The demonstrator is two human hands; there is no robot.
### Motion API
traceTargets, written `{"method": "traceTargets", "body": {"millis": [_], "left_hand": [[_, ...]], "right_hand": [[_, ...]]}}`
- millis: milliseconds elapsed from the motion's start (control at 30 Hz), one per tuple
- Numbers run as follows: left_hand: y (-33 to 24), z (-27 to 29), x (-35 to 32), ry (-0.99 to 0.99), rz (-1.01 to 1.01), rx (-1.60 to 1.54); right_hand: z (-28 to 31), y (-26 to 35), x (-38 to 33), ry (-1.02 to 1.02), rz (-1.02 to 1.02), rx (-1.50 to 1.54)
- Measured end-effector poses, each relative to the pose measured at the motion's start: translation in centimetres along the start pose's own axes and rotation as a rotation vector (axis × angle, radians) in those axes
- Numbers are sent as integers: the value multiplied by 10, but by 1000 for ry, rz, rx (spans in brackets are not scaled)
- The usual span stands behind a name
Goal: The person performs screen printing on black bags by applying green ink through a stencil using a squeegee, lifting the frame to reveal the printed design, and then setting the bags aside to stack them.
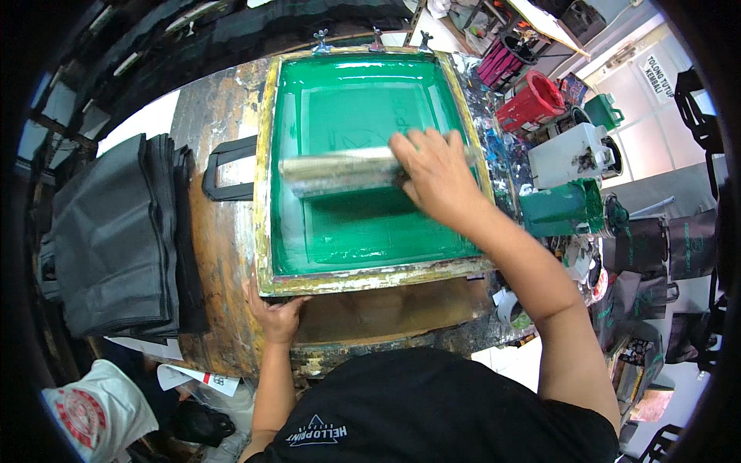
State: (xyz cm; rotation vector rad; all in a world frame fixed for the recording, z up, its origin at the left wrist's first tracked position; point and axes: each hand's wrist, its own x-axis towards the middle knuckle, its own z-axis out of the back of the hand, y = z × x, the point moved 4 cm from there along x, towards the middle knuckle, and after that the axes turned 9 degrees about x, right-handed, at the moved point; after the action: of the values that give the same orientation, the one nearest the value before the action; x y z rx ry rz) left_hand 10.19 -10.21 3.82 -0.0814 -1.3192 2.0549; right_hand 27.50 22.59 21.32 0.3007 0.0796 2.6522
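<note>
A screen printing frame (265, 224) with worn, yellowish wooden edges lies on the table, its mesh covered in wet green ink (363, 243). My right hand (436, 174) is closed round the right part of a squeegee (336, 170), which lies crosswise over the middle of the mesh and is slightly blurred. At the frame's near left corner, my left hand (276, 312) grips the edge, its fingers along the side and partly hidden. From under the frame's left side sticks out the handle (224, 170) of a black bag; the bag's body is hidden.
A stack of black fabric bags (116, 239) lies at the left of the table (224, 262). Clamps (376, 40) hold the frame's far edge. Along the right stand a green ink container (559, 210), a whitish jerrycan (567, 157) and a red bucket (531, 102).
</note>
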Motion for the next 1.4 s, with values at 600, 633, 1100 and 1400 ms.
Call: {"method": "traceTargets", "body": {"millis": [600, 633, 1100, 1400], "left_hand": [[-15, 5, 12, 35, 11, 102], [-22, 9, 15, 33, -83, 248], [-64, 18, 29, 163, -60, 661], [-139, -11, 157, 58, -579, 534]], "right_hand": [[-52, -161, 226, 243, -86, 16], [-47, -164, 222, 213, -81, 37], [-46, -109, 159, -187, -74, -162], [-78, -110, 147, -351, -38, -192]]}}
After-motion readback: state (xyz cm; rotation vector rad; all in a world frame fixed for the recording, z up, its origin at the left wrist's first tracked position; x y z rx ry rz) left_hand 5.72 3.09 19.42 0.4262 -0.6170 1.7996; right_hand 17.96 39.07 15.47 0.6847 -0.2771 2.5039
